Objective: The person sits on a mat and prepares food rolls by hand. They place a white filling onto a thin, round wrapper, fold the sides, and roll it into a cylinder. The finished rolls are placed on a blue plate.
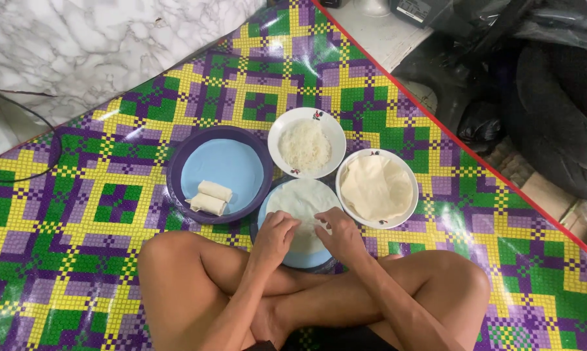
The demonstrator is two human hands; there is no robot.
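A round thin white wrapper (301, 203) lies flat on a blue plate (306, 259) just in front of my crossed legs. My left hand (275, 236) and my right hand (338, 233) both rest on the wrapper's near edge, fingers bent down onto it, a small lump between them. A white bowl of shredded white filling (306, 144) stands just beyond. A white bowl with a stack of pale wrappers (376, 188) sits to the right. Two finished rolls (210, 197) lie in a purple-rimmed blue plate (241, 138) to the left.
Everything sits on a woven mat (111, 201) patterned in green, yellow and purple. A marble floor (79, 45) and a black cable (43, 120) lie at the upper left. Dark bags and a tyre-like black shape (553, 110) crowd the upper right.
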